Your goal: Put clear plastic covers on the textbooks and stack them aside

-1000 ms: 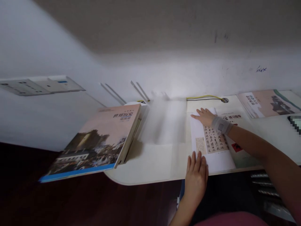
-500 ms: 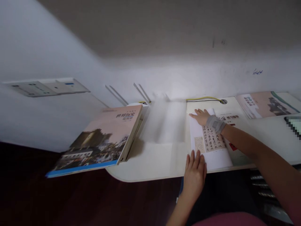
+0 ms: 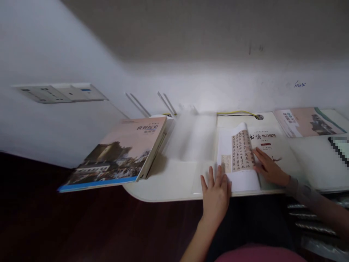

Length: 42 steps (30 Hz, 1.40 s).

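Right hand [image 3: 268,168], open, slid onto calligraphy workbook [image 3: 280,153].

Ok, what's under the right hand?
The cover of a calligraphy practice booklet, lying on the white desk. The right hand covers its lower part, so any print under the palm can't be seen.

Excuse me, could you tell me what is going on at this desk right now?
A person is working at a white desk with bare hands. The left hand is at the lower edge of a white leaf printed with Chinese calligraphy. The right hand rests on a calligraphy practice guide beside it. A world history book lies further left, overhanging the desk's edge.
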Each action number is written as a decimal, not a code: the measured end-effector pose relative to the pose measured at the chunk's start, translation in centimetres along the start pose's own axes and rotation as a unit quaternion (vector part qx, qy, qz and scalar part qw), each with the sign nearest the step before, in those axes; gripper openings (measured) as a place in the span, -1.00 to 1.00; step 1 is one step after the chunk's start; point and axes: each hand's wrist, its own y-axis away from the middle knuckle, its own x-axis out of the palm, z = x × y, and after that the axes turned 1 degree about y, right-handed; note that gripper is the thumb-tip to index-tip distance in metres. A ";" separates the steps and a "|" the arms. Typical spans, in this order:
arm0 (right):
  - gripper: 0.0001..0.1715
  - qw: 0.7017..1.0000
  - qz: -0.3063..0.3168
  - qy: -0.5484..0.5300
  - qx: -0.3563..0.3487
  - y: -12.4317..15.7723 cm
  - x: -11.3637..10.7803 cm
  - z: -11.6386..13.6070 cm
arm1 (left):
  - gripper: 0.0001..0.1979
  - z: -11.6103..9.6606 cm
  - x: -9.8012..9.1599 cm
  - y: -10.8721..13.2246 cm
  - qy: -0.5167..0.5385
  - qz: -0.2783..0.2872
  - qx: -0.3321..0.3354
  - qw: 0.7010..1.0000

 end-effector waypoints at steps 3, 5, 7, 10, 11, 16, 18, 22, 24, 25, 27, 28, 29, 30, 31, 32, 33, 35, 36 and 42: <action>-0.19 0.999 0.017 0.045 -0.019 3.1 0.3 1.2 | -0.71 0.3 -0.3 0.0 0.006 -0.001 0.000 1.000; -0.18 0.995 0.037 0.074 -0.049 3.7 0.0 2.0 | -0.62 -0.3 -0.4 0.0 0.041 0.000 0.019 0.999; -0.17 0.992 0.052 0.091 -0.073 3.6 -0.3 2.3 | -0.47 -1.6 -0.3 0.1 0.091 0.019 0.059 0.994; -0.16 0.989 0.060 0.099 -0.091 3.4 -0.6 1.8 | -0.22 -3.8 0.1 0.1 0.122 0.061 0.107 0.985; -0.15 0.989 0.060 0.100 -0.093 3.5 -0.7 1.6 | -0.18 -4.4 0.3 0.1 0.116 0.071 0.112 0.984; -0.13 0.987 0.052 0.113 -0.101 3.9 -0.7 0.9 | -0.18 -5.7 1.4 0.3 0.068 0.077 0.101 0.989; -0.14 0.986 0.050 0.119 -0.103 4.0 -0.7 0.9 | -0.19 -5.7 1.6 0.5 0.057 0.068 0.101 0.991; -0.16 0.985 0.050 0.126 -0.104 4.0 -0.7 1.1 | -0.15 -5.6 1.6 0.9 0.048 0.051 0.105 0.992; -0.17 0.985 0.051 0.129 -0.102 3.9 -0.7 1.2 | -0.17 -5.3 1.5 0.9 0.045 0.048 0.111 0.992; -0.18 0.985 0.052 0.131 -0.102 3.9 -0.7 1.3 | -0.18 -5.1 1.4 0.8 0.042 0.049 0.113 0.992; -0.19 0.985 0.052 0.135 -0.099 3.9 -0.8 1.4 | -0.20 -4.7 1.3 0.6 0.035 0.053 0.114 0.991; -0.20 0.984 0.052 0.137 -0.098 3.9 -0.8 1.5 | -0.20 -4.6 1.3 0.6 0.030 0.056 0.115 0.991; -0.20 0.984 0.052 0.139 -0.099 3.9 -0.9 1.5 | -0.20 -4.6 1.2 0.6 0.027 0.057 0.114 0.991; -0.19 0.983 0.052 0.141 -0.102 3.9 -0.9 1.5 | -0.18 -4.6 1.2 0.7 0.024 0.059 0.111 0.992; -0.19 0.983 0.052 0.143 -0.105 3.8 -0.9 1.6 | -0.17 -4.6 1.1 0.7 0.021 0.059 0.107 0.992; -0.18 0.982 0.052 0.144 -0.110 3.8 -0.9 1.6 | -0.16 -4.7 1.0 0.8 0.019 0.060 0.104 0.993; -0.18 0.981 0.052 0.146 -0.115 3.8 -0.9 1.6 | -0.16 -4.8 0.9 0.9 0.016 0.063 0.100 0.993; -0.19 0.980 0.051 0.152 -0.119 3.8 -0.9 1.6 | -0.17 -5.0 0.8 1.1 0.011 0.073 0.096 0.993; -0.20 0.979 0.051 0.155 -0.119 3.8 -1.0 1.6 | -0.18 -5.1 0.7 1.2 0.009 0.080 0.094 0.992; -0.22 0.976 0.050 0.168 -0.127 3.7 -1.0 1.8 | -0.17 -4.4 0.7 1.0 0.005 0.087 0.086 0.992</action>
